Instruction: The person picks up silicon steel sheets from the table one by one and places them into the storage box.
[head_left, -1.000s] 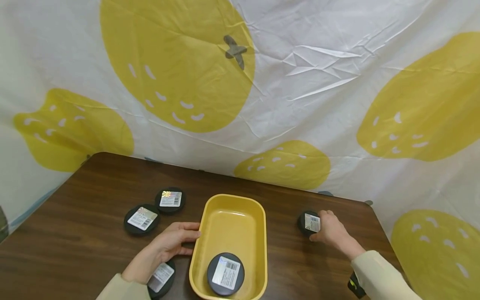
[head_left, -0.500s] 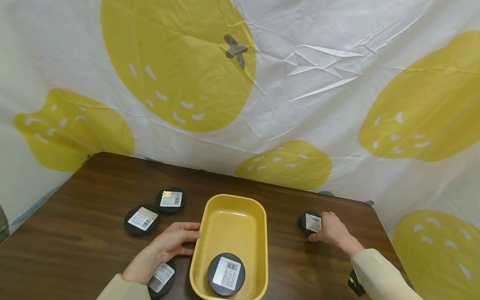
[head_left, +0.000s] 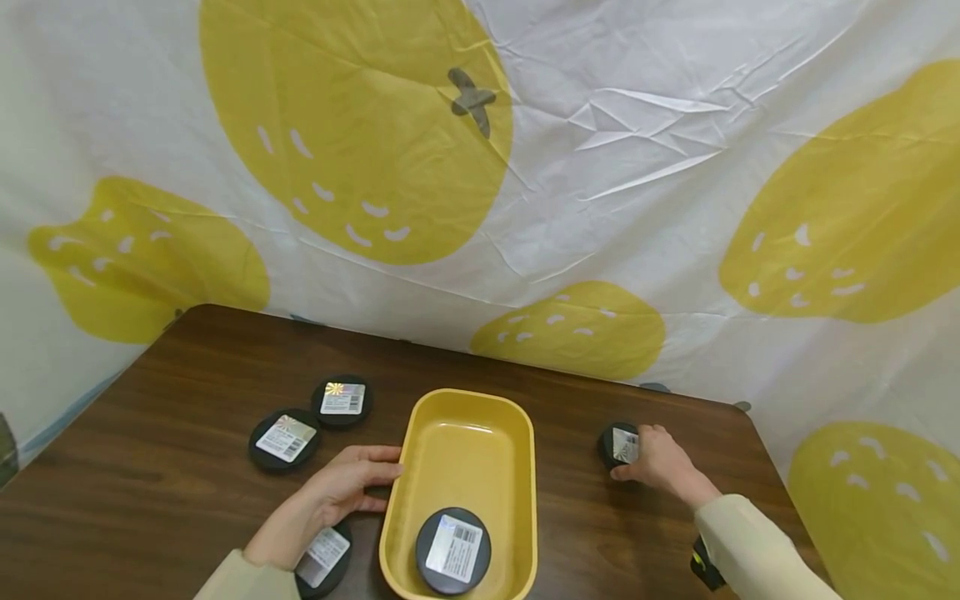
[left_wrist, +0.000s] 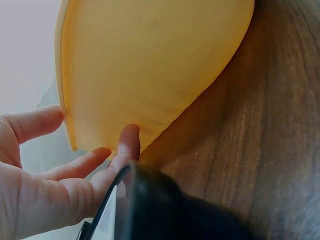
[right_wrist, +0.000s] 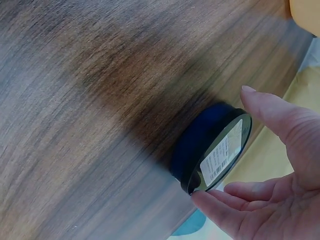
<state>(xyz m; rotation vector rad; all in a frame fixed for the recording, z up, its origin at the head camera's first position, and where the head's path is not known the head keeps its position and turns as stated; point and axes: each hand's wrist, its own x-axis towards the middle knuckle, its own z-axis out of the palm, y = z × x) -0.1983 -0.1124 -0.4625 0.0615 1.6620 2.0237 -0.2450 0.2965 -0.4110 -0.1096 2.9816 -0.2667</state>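
In the head view my right hand is at a round black container with a silver barcode label facing up. The right wrist view has my thumb at one edge of this round black container and my fingertips at the opposite edge; it sits on the table. My left hand lies against the left side of a yellow rectangular tray, fingers extended. Up close, those fingertips touch the tray's outer wall and rim. Inside the tray's near end lies another round black container, label up.
Two more round black containers, one farther back and one nearer, lie left of the tray. A third container is partly hidden under my left wrist. Behind the brown table hangs a white cloth printed with lemons.
My right thumb and fingers have edged slightly left around the container's sides. The container stays in place. My left hand and the tray keep their positions.
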